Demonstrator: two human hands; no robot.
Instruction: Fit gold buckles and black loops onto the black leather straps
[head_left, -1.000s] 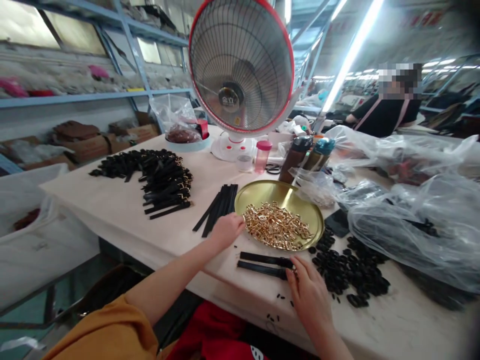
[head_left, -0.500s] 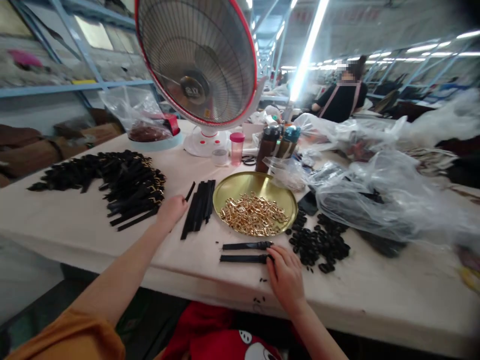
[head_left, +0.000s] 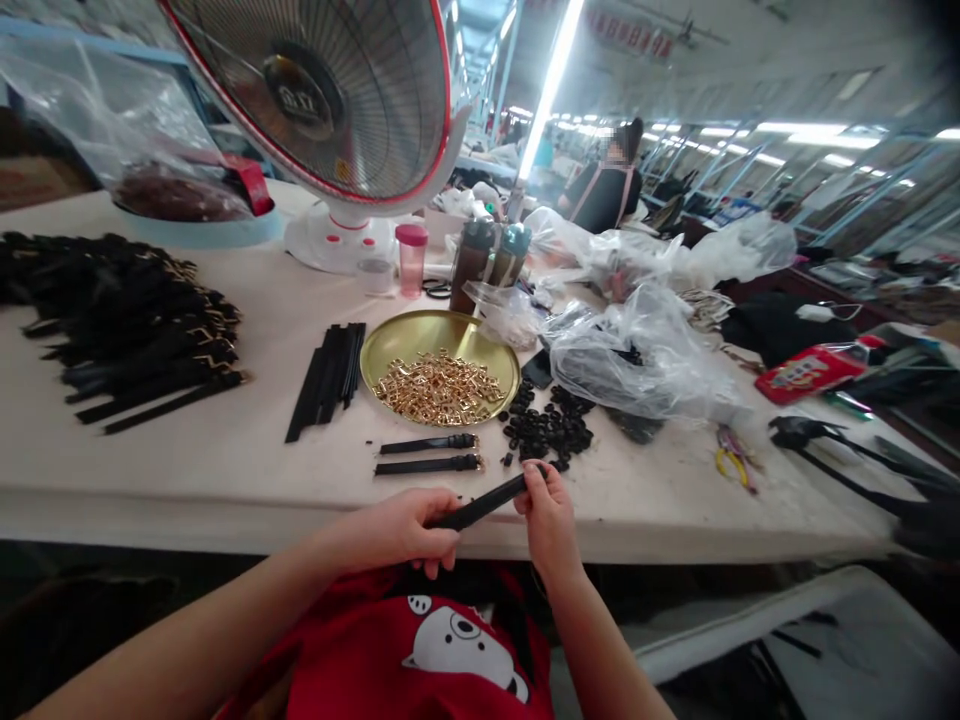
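A thin black strap (head_left: 480, 505) is held between both hands just in front of the table's near edge. My left hand (head_left: 405, 530) is closed round its lower end; my right hand (head_left: 546, 508) pinches its upper end. Two more black straps (head_left: 427, 454) with metal tips lie side by side on the table just beyond. Behind them a round gold tray (head_left: 390, 345) holds several small gold metal pieces (head_left: 439, 388). A heap of small black loops (head_left: 547, 430) lies to the tray's right, and a bundle of plain black strips (head_left: 328, 378) to its left.
A big pile of finished black straps (head_left: 127, 330) lies at the left. A red-rimmed dish heater (head_left: 330, 90), a pink cup (head_left: 411, 258) and two bottles (head_left: 491, 260) stand at the back. Plastic bags (head_left: 637, 350) cover the right side. Another person (head_left: 604, 190) sits far behind.
My left hand left the strip bundle and came back to the table's edge with a strap. My right hand lifted off the two laid straps and took its other end. The camera swung right.
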